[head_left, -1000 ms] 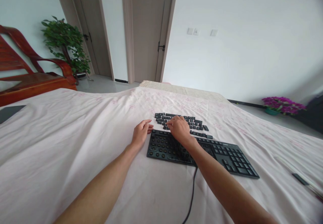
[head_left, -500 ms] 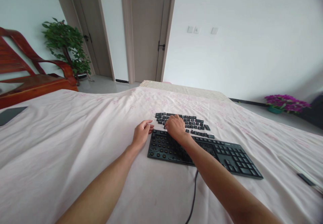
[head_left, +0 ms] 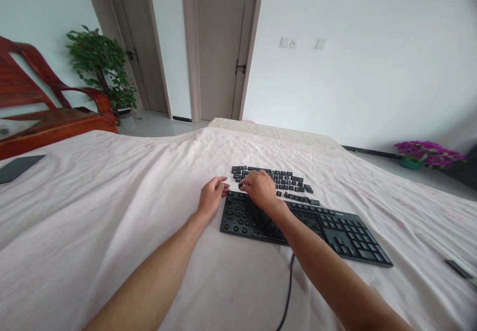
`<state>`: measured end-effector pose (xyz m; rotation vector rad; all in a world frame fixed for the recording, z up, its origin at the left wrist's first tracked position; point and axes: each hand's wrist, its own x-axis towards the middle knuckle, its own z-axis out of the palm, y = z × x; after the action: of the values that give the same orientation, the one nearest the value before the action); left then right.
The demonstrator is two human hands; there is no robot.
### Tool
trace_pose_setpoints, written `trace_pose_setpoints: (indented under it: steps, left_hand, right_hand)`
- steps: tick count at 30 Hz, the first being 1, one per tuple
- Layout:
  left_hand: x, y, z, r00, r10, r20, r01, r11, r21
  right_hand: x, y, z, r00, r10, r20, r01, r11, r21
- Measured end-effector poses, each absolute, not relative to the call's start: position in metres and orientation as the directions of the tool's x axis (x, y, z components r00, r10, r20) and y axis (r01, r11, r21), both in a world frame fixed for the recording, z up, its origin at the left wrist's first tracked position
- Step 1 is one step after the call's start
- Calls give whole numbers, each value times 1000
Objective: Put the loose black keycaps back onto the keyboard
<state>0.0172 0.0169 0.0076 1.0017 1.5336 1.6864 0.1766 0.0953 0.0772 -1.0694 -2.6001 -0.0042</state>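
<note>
A black keyboard point(head_left: 350, 236) lies on the pale cloth, its left part stripped of keycaps so that round switch posts show. Beyond its back edge several loose black keycaps point(head_left: 285, 182) lie in rows. My right hand point(head_left: 261, 188) is over the back left of the keyboard, with thumb and fingertips closed on a small black keycap point(head_left: 240, 186). Beside the keyboard's back left corner is my left hand point(head_left: 211, 196), its fingers loosely apart and nothing visible in them. Part of the keyboard and some keycaps are hidden under my right hand and forearm.
A black cable point(head_left: 288, 291) runs from the keyboard's front edge toward me. The pale flowered cloth point(head_left: 149, 192) is wrinkled. A dark flat object point(head_left: 22, 167) lies at the far left, and a small dark bar point(head_left: 458, 269) at the right.
My right hand has shifted slightly left toward my left hand, and a keycap now shows at its fingertips. My left hand stays almost in place. The view has turned slightly left.
</note>
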Motion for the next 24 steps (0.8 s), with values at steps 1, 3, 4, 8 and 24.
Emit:
trace_pose_setpoints:
  steps: [1, 3, 4, 8, 24]
  left_hand:
    - [17, 17, 8, -503, 857, 116, 31, -116, 993]
    - [17, 17, 8, -501, 857, 118, 27, -120, 992]
    - [17, 17, 8, -502, 857, 119, 27, -122, 992]
    - [18, 16, 10, -512, 850, 122, 38, -120, 992]
    - [18, 15, 9, -506, 854, 123, 38, -120, 992]
  right_hand:
    - [179, 91, 77, -665, 674, 322, 663, 731, -162]
    - [182, 83, 75, -666, 657, 353, 622, 751, -222]
    - [184, 79, 74, -669, 649, 361, 607, 758, -239]
    - [187, 67, 69, -702, 615, 360, 569, 788, -236]
    - [184, 50, 69, -729, 610, 311, 602, 787, -131]
